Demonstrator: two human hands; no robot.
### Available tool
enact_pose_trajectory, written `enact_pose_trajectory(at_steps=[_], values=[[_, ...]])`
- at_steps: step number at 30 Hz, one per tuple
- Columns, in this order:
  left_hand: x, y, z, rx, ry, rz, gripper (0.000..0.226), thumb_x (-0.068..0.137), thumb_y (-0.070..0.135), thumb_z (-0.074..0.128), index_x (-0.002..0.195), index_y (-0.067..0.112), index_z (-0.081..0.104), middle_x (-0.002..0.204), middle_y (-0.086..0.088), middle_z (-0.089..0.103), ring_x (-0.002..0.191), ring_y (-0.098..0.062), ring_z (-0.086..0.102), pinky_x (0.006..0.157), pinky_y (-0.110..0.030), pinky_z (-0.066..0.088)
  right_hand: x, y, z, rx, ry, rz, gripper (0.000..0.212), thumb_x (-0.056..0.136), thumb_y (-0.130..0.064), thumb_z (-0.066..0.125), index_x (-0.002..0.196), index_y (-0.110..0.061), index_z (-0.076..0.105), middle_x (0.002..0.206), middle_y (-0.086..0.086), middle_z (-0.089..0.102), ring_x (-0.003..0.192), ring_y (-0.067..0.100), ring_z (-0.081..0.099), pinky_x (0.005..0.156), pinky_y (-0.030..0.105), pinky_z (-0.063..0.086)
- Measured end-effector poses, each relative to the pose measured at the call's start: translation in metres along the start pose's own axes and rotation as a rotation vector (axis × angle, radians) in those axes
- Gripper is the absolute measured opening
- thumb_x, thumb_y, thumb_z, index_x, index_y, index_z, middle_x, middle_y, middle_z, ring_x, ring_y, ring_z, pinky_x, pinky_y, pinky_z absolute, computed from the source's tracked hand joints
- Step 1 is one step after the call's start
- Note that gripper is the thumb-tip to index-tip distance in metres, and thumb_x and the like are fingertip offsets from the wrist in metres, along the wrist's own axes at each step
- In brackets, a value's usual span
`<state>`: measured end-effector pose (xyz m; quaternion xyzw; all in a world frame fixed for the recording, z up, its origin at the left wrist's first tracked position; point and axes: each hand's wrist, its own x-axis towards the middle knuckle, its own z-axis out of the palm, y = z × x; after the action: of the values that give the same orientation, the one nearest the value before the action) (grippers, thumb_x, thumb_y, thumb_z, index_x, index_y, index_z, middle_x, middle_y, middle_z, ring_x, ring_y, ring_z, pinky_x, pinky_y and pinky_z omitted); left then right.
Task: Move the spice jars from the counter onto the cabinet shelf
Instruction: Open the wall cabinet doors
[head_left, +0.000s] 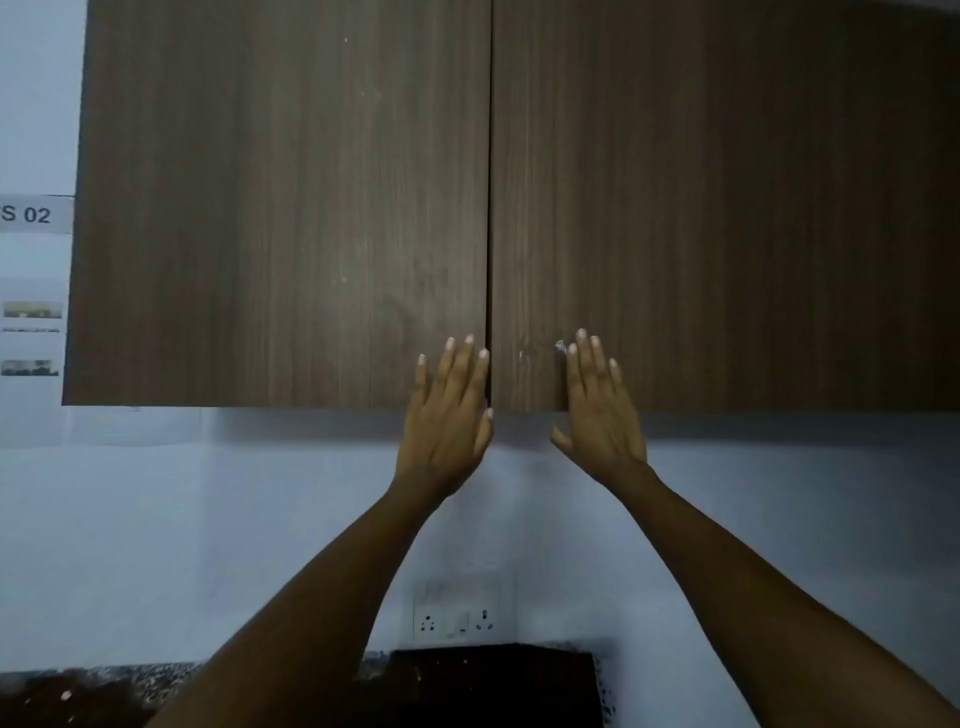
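Observation:
A dark wood wall cabinet fills the upper view, with its left door (280, 208) and right door (727, 208) both closed along a centre seam. My left hand (449, 410) lies flat with straight fingers on the lower corner of the left door, beside the seam. My right hand (597, 405) lies flat with straight fingers on the lower corner of the right door. Neither hand holds anything. No spice jar is in view, and the shelf is hidden behind the doors.
Below the cabinet is a pale wall with a white socket plate (456, 621). A speckled counter edge (130, 675) and a dark box-like object (498, 680) sit at the bottom. Paper notices (31, 312) hang on the wall at left.

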<state>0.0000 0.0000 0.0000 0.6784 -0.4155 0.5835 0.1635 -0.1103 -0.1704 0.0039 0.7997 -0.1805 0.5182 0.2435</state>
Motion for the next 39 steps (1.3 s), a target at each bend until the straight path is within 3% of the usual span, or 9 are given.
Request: enact_pose_trajectory(at_steps=[4,8,14,17,20,24,28,32,39], values=[[0.004,0.009,0.012,-0.017,-0.027,0.026,0.067,0.087,0.038,0.033,0.144,0.005,0.024,0.152,-0.017,0.025,0.142,-0.031,0.021,0.113,-0.051,0.011,0.007,-0.004,0.013,-0.05,0.0,0.063,0.114,0.063,-0.024,0.079,0.146,-0.004,0.004,0.153,0.017,0.004,0.142,0.03,0.007,0.112,0.042,0.009],[0.009,0.01,0.021,-0.023,-0.055,0.06,0.067,0.086,0.039,0.032,0.143,0.004,0.028,0.151,-0.018,0.026,0.141,-0.033,0.022,0.113,-0.051,0.012,0.015,-0.005,0.019,-0.112,0.057,0.108,0.092,0.073,-0.005,0.068,0.145,-0.001,0.011,0.153,0.019,0.015,0.141,0.03,0.011,0.112,0.043,0.013],[0.014,0.015,0.028,-0.069,-0.075,0.049,0.063,0.088,0.039,0.029,0.14,0.004,0.038,0.152,-0.017,0.026,0.141,-0.033,0.021,0.113,-0.051,0.008,0.012,-0.006,0.018,-0.105,-0.064,0.143,0.091,0.08,-0.001,0.064,0.147,-0.002,0.002,0.155,0.017,0.001,0.143,0.029,0.001,0.114,0.04,0.009],[0.013,0.018,0.029,-0.126,-0.064,0.024,0.065,0.088,0.039,0.029,0.143,0.003,0.03,0.153,-0.017,0.023,0.142,-0.033,0.02,0.113,-0.05,0.009,0.009,-0.013,0.013,-0.088,-0.105,0.172,0.096,0.078,-0.001,0.068,0.146,0.0,0.0,0.155,0.018,-0.002,0.143,0.031,-0.001,0.114,0.04,0.011],[0.015,0.025,0.024,-0.243,-0.043,-0.063,0.07,0.089,0.042,0.03,0.145,0.001,0.021,0.154,-0.019,0.018,0.142,-0.033,0.019,0.113,-0.047,0.008,0.007,-0.014,0.007,-0.073,-0.075,0.202,0.102,0.069,0.0,0.076,0.144,0.004,0.008,0.154,0.021,0.01,0.142,0.033,0.008,0.112,0.042,0.017],[0.021,0.038,0.007,-0.48,-0.04,-0.165,0.076,0.094,0.044,0.041,0.148,0.008,0.002,0.157,-0.013,0.002,0.145,-0.027,0.008,0.117,-0.041,0.01,-0.001,-0.01,-0.006,-0.055,-0.014,0.199,0.096,0.071,0.005,0.073,0.144,0.005,0.011,0.153,0.022,0.012,0.142,0.034,0.011,0.111,0.042,0.016],[0.018,0.057,-0.016,-0.849,-0.011,-0.233,0.077,0.092,0.049,0.042,0.147,0.023,-0.007,0.151,-0.006,0.032,0.132,-0.024,0.041,0.106,-0.04,0.04,-0.01,-0.005,-0.022,-0.008,0.116,0.203,0.094,0.064,0.003,0.08,0.14,0.006,0.026,0.148,0.024,0.029,0.136,0.038,0.029,0.106,0.043,0.025],[0.009,0.082,-0.032,-0.891,0.079,-0.306,0.067,0.096,0.037,0.041,0.139,0.03,-0.011,0.143,-0.005,0.045,0.117,-0.021,0.055,0.091,-0.026,0.044,-0.019,0.0,-0.037,0.032,0.19,0.197,0.09,0.067,-0.004,0.081,0.139,0.006,0.028,0.147,0.023,0.032,0.135,0.037,0.031,0.104,0.043,0.032],[0.004,0.114,-0.052,-0.814,0.301,-0.311,0.061,0.095,0.035,0.041,0.146,0.012,0.016,0.123,-0.011,0.063,0.092,-0.023,0.067,0.067,-0.022,0.048,-0.032,0.008,-0.061,0.105,0.232,0.243,0.088,0.071,-0.006,0.078,0.141,0.002,0.026,0.149,0.019,0.03,0.137,0.032,0.028,0.101,0.042,0.044]])
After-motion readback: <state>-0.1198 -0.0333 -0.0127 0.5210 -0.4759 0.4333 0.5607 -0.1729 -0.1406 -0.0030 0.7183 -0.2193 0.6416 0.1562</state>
